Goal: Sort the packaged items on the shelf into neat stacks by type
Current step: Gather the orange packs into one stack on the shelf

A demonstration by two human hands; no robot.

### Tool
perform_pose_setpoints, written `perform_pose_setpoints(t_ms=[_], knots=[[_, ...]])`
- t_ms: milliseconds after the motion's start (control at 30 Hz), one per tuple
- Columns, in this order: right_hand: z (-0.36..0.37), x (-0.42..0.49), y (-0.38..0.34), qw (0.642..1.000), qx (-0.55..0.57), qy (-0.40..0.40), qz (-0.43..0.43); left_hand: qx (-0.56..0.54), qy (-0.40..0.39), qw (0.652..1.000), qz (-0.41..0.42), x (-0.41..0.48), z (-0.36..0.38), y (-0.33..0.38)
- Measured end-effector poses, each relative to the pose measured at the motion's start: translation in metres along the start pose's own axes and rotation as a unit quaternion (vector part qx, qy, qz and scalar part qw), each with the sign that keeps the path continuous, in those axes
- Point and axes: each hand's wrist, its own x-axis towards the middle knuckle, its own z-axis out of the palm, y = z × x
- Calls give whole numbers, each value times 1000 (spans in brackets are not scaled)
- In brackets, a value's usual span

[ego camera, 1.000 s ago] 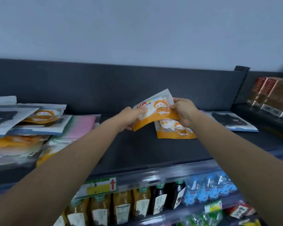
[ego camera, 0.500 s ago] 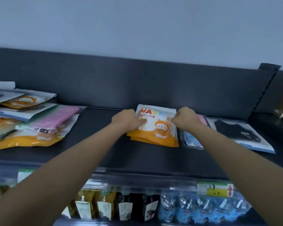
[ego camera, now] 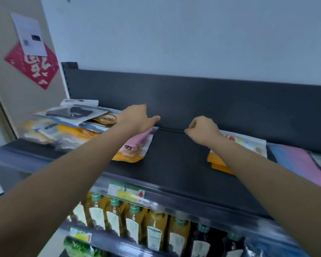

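- Below the dark shelf [ego camera: 174, 156], rows of bottles [ego camera: 154, 232] are seen on a lower level, and a price label [ego camera: 126, 193] is fixed on the front edge.
- On the shelf, near the front and left of centre, a pink packet [ego camera: 140, 140] is lying on an orange pouch [ego camera: 130, 154]; its long axis is directed from the front-left to the back-right, toward the back panel.
- At the right, a neat orange stack [ego camera: 219, 162] is partly covered by the right forearm, and a blue-pink packet [ego camera: 302, 162] is lying just beside it.
- The left hand [ego camera: 135, 118] is placed over the far end of the pink packet, fingers loosely curled and thumb pointed to the right; whether the packet is gripped cannot be told.
- The right hand [ego camera: 202, 130] is held over the far-left corner of the orange stack, fingers curled together, apparently with nothing in it.
- The pink packet is clearly nearer to the left hand, so it is probably to be taken by this hand and carried to the right, across the bare middle.
- Farther left, at the back, an unsorted pile [ego camera: 72, 123] of mixed packets is waiting.
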Motion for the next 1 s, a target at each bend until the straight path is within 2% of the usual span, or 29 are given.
perform_pose_setpoints(t_ms=[133,233,400,567,767,1000], knots=[[43,14,-73,998,57,-5,2,19,32,999,-17,18,-30,-86],[72,28,-124,993,109,0,40,17,23,999,-13,35,-46,-143],[110,54,-186,984,135,-2,113,25,-1,999,20,62,-58,-207],[131,63,-214,962,170,-52,207,29,-12,998,56,76,-55,-237],[140,71,-225,937,199,-82,274,1,-22,998,58,87,-46,-251],[126,75,-223,882,370,11,293,-39,-48,996,63,91,-43,-241]])
